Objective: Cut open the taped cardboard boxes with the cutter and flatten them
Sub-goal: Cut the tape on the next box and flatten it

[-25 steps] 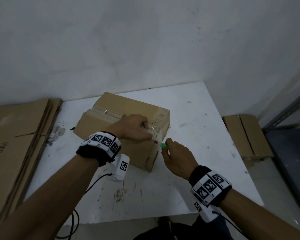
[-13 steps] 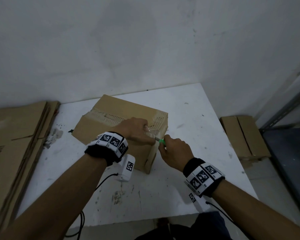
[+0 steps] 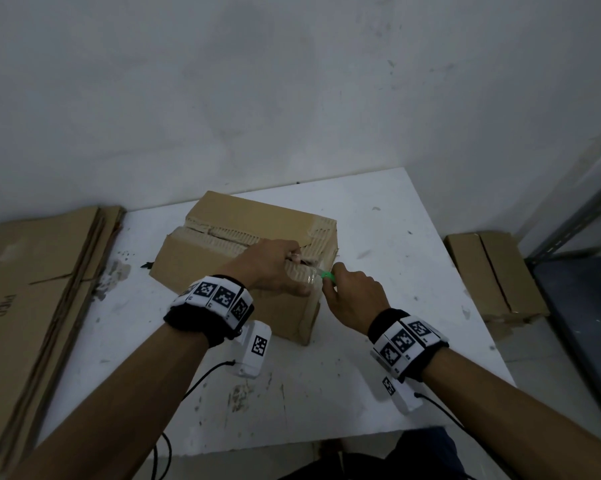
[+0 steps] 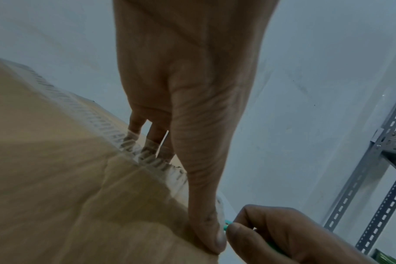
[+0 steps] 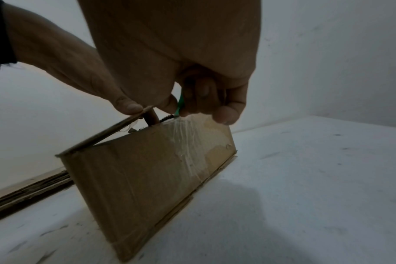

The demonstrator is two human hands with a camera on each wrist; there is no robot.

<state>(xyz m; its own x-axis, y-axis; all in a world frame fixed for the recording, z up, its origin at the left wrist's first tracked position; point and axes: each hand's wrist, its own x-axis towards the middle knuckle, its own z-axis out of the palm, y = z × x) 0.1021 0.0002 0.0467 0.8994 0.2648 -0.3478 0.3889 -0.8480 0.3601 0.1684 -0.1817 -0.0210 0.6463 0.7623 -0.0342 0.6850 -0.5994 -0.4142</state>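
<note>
Head view high, looking down, wrist views close, all sharing box corner (image 3: 321,271).

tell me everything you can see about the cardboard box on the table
The cardboard box is brown corrugated board, low and oblong, lying at an angle on the white table. Along its top seam the outer paper is torn away, baring the ribbed fluting. Clear tape still runs down its near end face. The near top flap is lifted slightly. The left hand grips that flap at the end, fingers tucked under it, while the right hand holds the green cutter at the taped top edge.
</note>
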